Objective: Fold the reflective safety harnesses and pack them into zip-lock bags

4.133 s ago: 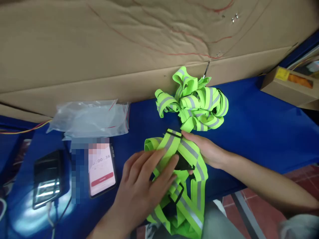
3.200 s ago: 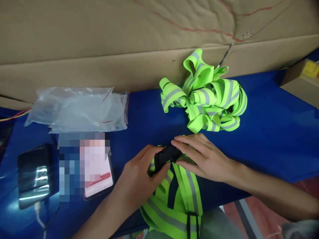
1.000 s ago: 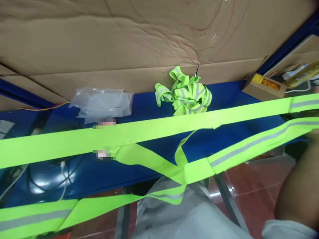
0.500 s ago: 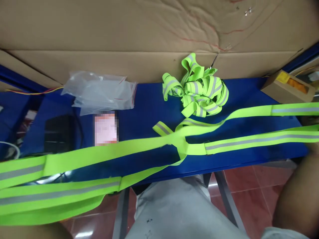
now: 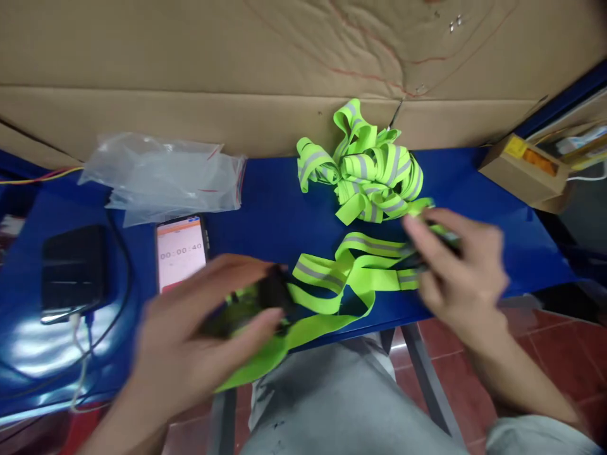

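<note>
Head view: left hand (image 5: pixel 190 328), blurred, curled closed around a black buckle (image 5: pixel 275 294) and strap (image 5: pixel 358 278); right hand (image 5: pixel 467 262) closed on the strap's other end, wrist bent. Blue surface (image 5: pixel 275 208), cardboard panel (image 5: pixel 190 50) behind, red tiled floor (image 5: pixel 446 360) below. Strap: neon yellow-green, grey-striped, slack and twisted between the hands, in front of a strap heap (image 5: pixel 374 170).

I'm getting one feed, from a head-worn camera facing forward and down, close over the left hand (image 5: pixel 190 332) and right hand (image 5: pixel 465 272), with cardboard (image 5: pixel 213 50) filling the top of the frame.
</note>
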Available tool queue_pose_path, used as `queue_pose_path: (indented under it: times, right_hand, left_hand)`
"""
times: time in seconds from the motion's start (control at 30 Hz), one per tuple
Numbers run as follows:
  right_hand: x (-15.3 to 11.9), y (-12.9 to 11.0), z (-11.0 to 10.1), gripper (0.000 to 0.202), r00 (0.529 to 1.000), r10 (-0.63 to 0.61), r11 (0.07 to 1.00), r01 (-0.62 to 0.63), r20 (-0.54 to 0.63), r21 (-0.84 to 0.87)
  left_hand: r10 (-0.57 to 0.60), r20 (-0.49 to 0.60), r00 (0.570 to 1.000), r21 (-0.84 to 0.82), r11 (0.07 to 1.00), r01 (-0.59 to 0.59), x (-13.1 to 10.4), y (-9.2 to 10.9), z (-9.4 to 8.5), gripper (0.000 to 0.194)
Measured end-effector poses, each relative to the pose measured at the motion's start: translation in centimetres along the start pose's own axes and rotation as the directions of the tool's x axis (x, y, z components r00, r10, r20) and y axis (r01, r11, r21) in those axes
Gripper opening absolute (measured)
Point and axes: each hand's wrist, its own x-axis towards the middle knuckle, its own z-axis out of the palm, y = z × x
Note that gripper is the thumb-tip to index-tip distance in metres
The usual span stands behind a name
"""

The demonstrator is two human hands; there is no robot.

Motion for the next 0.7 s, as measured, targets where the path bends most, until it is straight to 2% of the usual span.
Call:
queue_pose_path:
  times: [0.1,0.2,0.47,0.6,0.7]
  right_hand:
    - [2.5,-4.5,2.2,0.058,0.993,-0.011,0.995,-0.001,0.115,0.103]
    - [3.4,-5.9,3.6,0.056,0.987,-0.017,0.988,-0.009,0.162,0.154]
    - [4.2,-5.3,4.5,0.065,0.975,0.060,0.971,-0.106,0.212,0.213]
    - [5.8,-4.6,3.9,0.068,0.979,0.074,0.981,-0.105,0.190,0.161]
    - [7.4,-4.2,3.3,0.071,0.979,0.037,0.990,-0.063,0.200,0.126]
  left_hand:
    - [0.107,0.089,0.990,-0.019,0.994,-0.105,1.6,0.8,2.7,0.021]
    - [0.100,0.088,0.991,0.025,0.994,-0.103,2.8,0.6,3.9,0.024]
    - [0.088,0.043,0.995,0.127,0.988,-0.093,3.7,-0.8,3.5,0.028]
    - [0.078,0.050,0.996,0.177,0.980,-0.086,4.9,-0.4,3.1,0.029]
    - [0.119,0.013,0.993,0.202,0.972,-0.119,6.3,0.3,2.3,0.030]
